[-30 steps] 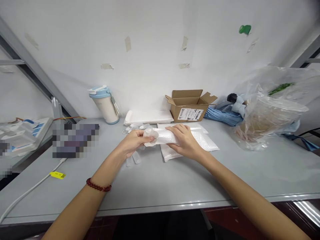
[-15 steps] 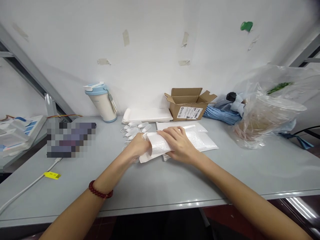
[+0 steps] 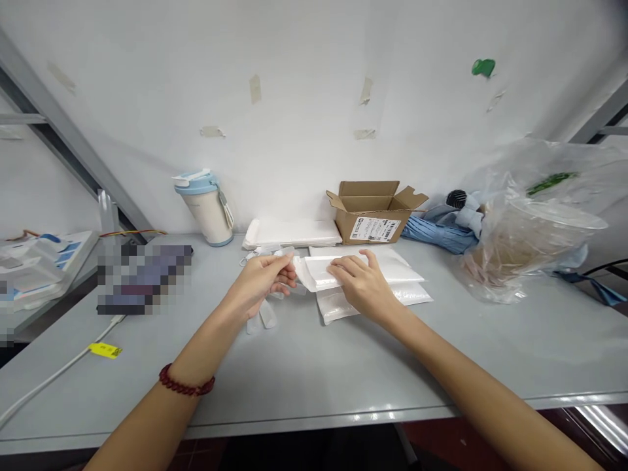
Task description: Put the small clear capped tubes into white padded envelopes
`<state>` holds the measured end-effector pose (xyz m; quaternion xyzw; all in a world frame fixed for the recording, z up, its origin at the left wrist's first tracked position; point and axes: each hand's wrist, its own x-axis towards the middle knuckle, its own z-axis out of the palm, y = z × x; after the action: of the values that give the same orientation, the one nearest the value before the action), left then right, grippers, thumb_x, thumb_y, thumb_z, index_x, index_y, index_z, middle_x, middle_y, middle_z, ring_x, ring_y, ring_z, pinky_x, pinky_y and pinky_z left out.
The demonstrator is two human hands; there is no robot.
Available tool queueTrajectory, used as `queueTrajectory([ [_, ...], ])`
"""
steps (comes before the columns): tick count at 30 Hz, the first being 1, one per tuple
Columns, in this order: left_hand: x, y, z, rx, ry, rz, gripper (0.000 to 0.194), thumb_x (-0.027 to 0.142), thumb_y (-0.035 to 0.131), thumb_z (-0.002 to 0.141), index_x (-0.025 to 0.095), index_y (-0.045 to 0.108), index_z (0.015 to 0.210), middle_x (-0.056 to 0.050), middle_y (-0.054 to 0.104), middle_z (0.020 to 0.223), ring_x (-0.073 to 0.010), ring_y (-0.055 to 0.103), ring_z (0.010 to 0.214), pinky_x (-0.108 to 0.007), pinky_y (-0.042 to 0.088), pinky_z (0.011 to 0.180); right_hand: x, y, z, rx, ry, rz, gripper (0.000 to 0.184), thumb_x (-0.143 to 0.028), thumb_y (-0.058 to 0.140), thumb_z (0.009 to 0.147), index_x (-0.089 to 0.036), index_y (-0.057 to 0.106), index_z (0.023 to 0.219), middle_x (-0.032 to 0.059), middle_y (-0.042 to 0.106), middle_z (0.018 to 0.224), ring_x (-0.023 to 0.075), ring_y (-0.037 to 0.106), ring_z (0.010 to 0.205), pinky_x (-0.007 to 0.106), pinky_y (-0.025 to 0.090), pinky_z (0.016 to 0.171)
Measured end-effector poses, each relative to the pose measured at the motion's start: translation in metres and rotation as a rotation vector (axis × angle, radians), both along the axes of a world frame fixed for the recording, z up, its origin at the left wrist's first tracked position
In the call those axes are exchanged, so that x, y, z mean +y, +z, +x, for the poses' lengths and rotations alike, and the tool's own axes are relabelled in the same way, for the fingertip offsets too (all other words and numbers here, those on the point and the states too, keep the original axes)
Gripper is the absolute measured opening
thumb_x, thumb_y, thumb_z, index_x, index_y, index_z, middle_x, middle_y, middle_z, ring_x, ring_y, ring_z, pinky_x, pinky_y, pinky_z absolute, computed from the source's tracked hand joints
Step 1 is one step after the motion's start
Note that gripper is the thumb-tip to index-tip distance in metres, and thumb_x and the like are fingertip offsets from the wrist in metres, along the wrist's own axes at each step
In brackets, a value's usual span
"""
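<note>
A white bubble mailer (image 3: pixel 321 273) lies across the middle of the table with its flap end toward the left. My left hand (image 3: pixel 262 281) pinches the edge of that flap between thumb and forefinger, its other fingers loosely curled. My right hand (image 3: pixel 363 284) grips the mailer from above, fingers bent over its top face; the thumb is hidden. More white mailers (image 3: pixel 338 311) lie beneath and behind. Several small whitish translucent pieces (image 3: pixel 267 314), some with loops, are spread around and partly behind my left hand.
A stack of white mailers (image 3: pixel 297 232) lies by the wall beside an open cardboard box (image 3: pixel 375 226). A tumbler (image 3: pixel 209 212) and a blurred-out device (image 3: pixel 147 278) with a cable (image 3: pixel 59 363) are to the left. Blue fabric (image 3: pixel 441 232) and a plastic-wrapped tub (image 3: pixel 534 242) stand right.
My left hand has come out from the mailer's opening and now pinches its flap. The mailer lies flatter, with my right hand still on it. The view has tilted slightly upward.
</note>
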<state>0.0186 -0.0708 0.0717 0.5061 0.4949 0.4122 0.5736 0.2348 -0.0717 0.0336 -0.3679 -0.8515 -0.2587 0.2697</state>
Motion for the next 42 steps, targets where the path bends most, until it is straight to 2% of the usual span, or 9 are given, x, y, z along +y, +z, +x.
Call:
queueTrajectory([
  [4, -0.003, 0.002, 0.005, 0.157, 0.039, 0.171, 0.029, 0.043, 0.061, 0.075, 0.016, 0.068, 0.077, -0.007, 0.068, 0.086, -0.0199, 0.062, 0.084, -0.028, 0.050, 0.068, -0.001, -0.001, 0.000, 0.011, 0.023, -0.043, 0.032, 0.002, 0.036, 0.084, -0.019, 0.059, 0.092, 0.0039, 0.069, 0.091, 0.0151, 0.060, 0.080, 0.040, 0.025, 0.093],
  [10, -0.009, -0.007, 0.016, 0.503, -0.193, 0.618, 0.031, 0.030, 0.055, 0.079, 0.023, 0.064, 0.108, -0.004, 0.062, 0.118, -0.0237, 0.054, 0.107, -0.033, 0.044, 0.089, 0.001, 0.009, 0.009, 0.105, -0.001, 0.002, 0.028, -0.008, 0.035, 0.089, -0.022, 0.059, 0.086, 0.0027, 0.069, 0.085, 0.0129, 0.059, 0.071, 0.034, 0.032, 0.086],
  [13, -0.013, -0.017, 0.025, 0.639, -0.190, 0.753, 0.029, 0.027, 0.050, 0.083, 0.021, 0.062, 0.109, -0.006, 0.065, 0.108, -0.0218, 0.058, 0.097, -0.031, 0.043, 0.084, 0.001, 0.015, 0.011, 0.145, 0.003, 0.006, 0.019, -0.017, 0.042, 0.091, -0.022, 0.057, 0.080, -0.0009, 0.067, 0.071, 0.0125, 0.057, 0.063, 0.034, 0.031, 0.084],
  [16, -0.017, -0.022, 0.033, 0.673, -0.108, 0.686, 0.024, 0.029, 0.044, 0.086, 0.018, 0.065, 0.082, -0.003, 0.065, 0.074, -0.0174, 0.057, 0.070, -0.026, 0.041, 0.065, 0.000, 0.018, 0.010, 0.208, -0.011, 0.026, 0.013, -0.029, 0.048, 0.091, -0.021, 0.054, 0.082, -0.0001, 0.065, 0.068, 0.0149, 0.059, 0.067, 0.035, 0.030, 0.085],
  [18, -0.017, -0.021, 0.036, 0.591, -0.067, 0.579, 0.026, 0.032, 0.045, 0.085, 0.017, 0.060, 0.068, 0.000, 0.060, 0.062, -0.0154, 0.055, 0.063, -0.024, 0.039, 0.060, 0.001, 0.018, 0.011, 0.266, -0.045, 0.054, 0.016, -0.034, 0.049, 0.090, -0.019, 0.054, 0.093, 0.0058, 0.068, 0.085, 0.0195, 0.061, 0.084, 0.037, 0.029, 0.088],
  [22, -0.011, -0.016, 0.035, 0.338, -0.064, 0.380, 0.024, 0.037, 0.053, 0.080, 0.017, 0.058, 0.068, 0.001, 0.060, 0.059, -0.0159, 0.060, 0.063, -0.024, 0.042, 0.062, 0.008, 0.018, 0.017, 0.314, -0.106, 0.081, 0.035, -0.043, 0.050, 0.088, -0.017, 0.049, 0.111, 0.0141, 0.061, 0.112, 0.0258, 0.052, 0.107, 0.040, 0.027, 0.091],
  [29, 0.020, -0.002, 0.040, 0.246, -0.059, 0.121, 0.013, 0.027, 0.061, 0.072, 0.014, 0.063, 0.070, -0.001, 0.064, 0.061, -0.0128, 0.059, 0.055, -0.025, 0.047, 0.063, 0.022, 0.009, 0.033, 0.128, -0.098, -0.132, 0.051, -0.055, 0.058, 0.077, -0.016, 0.051, 0.109, 0.0144, 0.059, 0.111, 0.0275, 0.050, 0.105, 0.040, 0.030, 0.086],
  [34, 0.047, 0.003, 0.043, 0.326, -0.127, 0.079, 0.019, 0.021, 0.065, 0.064, 0.014, 0.058, 0.048, -0.002, 0.060, 0.046, -0.0137, 0.056, 0.046, -0.026, 0.045, 0.055, 0.029, 0.005, 0.043, 0.069, -0.152, -0.189, 0.039, -0.051, 0.059, 0.079, -0.018, 0.057, 0.100, 0.0118, 0.061, 0.107, 0.0251, 0.053, 0.100, 0.042, 0.028, 0.088],
  [42, 0.064, -0.001, 0.047, 0.430, -0.067, 0.090, 0.003, 0.012, 0.064, 0.057, 0.012, 0.061, 0.057, 0.000, 0.058, 0.046, -0.0170, 0.062, 0.053, -0.027, 0.046, 0.062, 0.030, 0.004, 0.040, 0.057, -0.158, -0.338, 0.024, -0.036, 0.068, 0.076, -0.020, 0.063, 0.094, 0.0082, 0.062, 0.104, 0.0226, 0.055, 0.096, 0.038, 0.038, 0.080],
])
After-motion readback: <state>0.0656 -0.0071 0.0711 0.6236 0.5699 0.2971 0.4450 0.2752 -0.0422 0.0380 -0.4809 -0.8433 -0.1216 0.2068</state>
